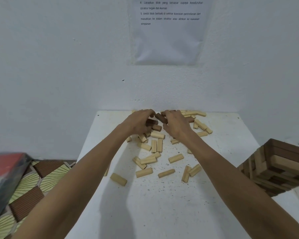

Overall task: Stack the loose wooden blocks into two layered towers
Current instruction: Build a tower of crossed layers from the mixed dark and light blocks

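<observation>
While both hands reach to the far edge of the desk, the left hand curls its fingers over a cluster of dark blocks. The right hand pinches one tilted dark block by its end. How many pieces the left hand truly has hold of I cannot tell.

Light blocks lie scattered over the middle and far right of the desk. One stacked tower of mixed dark and light layers stands at the right edge.

Risks, as I judge them:
- A handful gathered at once may slip, and a falling piece would scatter the heap below.
- Both forearms pass low over the loose pieces. Drawing them back carelessly could sweep the stray block near the left edge onto the patterned floor.
- The right forearm runs close to the tower, so a wide elbow could knock its layers askew.

A printed sheet on the wall reads: "4. Laraskan blok yang tersasar supaya keseluruhan struktur tegak dan kemas" and "5. Ambil blok berbaki di sekitar kawasan penindanan dan masukkan ke dalam struktur atau alihkan ke kawasan simpanan". No brand shows anywhere.
</observation>
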Available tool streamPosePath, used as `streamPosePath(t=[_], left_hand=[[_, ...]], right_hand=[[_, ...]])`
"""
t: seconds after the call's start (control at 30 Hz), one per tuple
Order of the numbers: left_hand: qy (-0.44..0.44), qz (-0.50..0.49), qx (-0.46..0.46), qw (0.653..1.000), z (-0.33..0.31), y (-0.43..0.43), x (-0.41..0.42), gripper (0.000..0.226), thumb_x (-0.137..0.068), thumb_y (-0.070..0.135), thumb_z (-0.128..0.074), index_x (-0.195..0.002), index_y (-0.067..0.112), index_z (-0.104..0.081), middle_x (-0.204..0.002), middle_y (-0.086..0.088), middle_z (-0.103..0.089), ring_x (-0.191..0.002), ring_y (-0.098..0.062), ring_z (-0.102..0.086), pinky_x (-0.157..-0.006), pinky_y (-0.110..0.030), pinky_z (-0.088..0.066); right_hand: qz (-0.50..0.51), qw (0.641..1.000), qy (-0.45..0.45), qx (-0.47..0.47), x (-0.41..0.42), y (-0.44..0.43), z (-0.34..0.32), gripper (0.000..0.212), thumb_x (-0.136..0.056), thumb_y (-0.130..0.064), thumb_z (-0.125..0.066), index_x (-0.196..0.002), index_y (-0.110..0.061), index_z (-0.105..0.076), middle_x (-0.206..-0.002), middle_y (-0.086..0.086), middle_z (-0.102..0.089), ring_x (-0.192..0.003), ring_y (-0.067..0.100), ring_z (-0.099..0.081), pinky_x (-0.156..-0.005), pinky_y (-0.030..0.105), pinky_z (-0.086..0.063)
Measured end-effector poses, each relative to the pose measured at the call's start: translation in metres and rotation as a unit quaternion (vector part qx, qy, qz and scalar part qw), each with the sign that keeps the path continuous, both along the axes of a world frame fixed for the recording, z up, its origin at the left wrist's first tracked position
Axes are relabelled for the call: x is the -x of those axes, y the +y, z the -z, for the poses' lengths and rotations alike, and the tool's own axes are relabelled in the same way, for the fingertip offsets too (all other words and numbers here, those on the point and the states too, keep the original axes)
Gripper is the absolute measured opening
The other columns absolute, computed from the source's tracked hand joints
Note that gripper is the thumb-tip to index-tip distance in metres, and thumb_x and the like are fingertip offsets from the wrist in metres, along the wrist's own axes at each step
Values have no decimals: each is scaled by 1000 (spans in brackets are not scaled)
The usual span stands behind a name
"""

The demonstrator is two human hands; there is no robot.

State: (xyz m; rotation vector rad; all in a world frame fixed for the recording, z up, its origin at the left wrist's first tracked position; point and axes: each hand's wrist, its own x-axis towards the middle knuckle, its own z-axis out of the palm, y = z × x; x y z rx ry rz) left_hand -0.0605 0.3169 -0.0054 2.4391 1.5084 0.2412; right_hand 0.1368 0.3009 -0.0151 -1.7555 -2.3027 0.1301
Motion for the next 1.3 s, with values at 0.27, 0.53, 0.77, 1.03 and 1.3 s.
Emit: streamPosePath(t=[0.27, 0.53, 0.77, 1.03, 1.3], left_hand=[[-17, -8, 58, 998, 3, 10, 6, 65, -90, 27, -75, -144, 16, -42, -129, -3, -66, -111, -21, -61, -94, -35, -52], [-22, -12, 41, 999, -3, 4, 3, 67, -83, 26, -78, -141, 18, -44, -124, -1, -66, -105, -20, -61, -91, -35, -53], [-79, -3, -18, 997, -29, -35, 16, 58, -84, 26, -74, -134, 19, -47, -118, 0, -66, -101, -20, -59, -89, -36, -51], [-140, 19, -47, 989, -45, -130, 23, 50, -83, 28, -75, -126, 21, -51, -110, 9, -65, -98, -14, -59, -86, -29, -49], [-227, -39, -51, 972, -21, -226, 25, 45, -81, 21, -79, -119, 19, -58, -105, 9, -66, -96, -12, -63, -90, -33, -53]], right_hand=[[63, 998, -6, -28, 9, 2, 8, 37, -97, -29, -67, -128, -15, -54, -112, 9, -66, -112, 29, -53, -76, 42, -47], [41, 994, 105, -12, 5, -1, 1, 43, -92, -11, -68, -133, -11, -54, -112, 10, -67, -105, 27, -58, -79, 41, -54], [30, 978, 206, -31, -9, -36, -31, 54, -91, -6, -68, -140, -10, -49, -112, 7, -65, -100, 22, -63, -82, 37, -55], [13, 959, 280, -50, -31, -131, -47, 48, -90, -6, -69, -135, -13, -52, -96, -9, -60, -97, 18, -62, -84, 42, -56], [-13, 959, 282, 11, -46, -240, -23, 52, -88, -8, -72, -136, -17, -52, -102, -6, -65, -92, 12, -62, -81, 35, -57]])
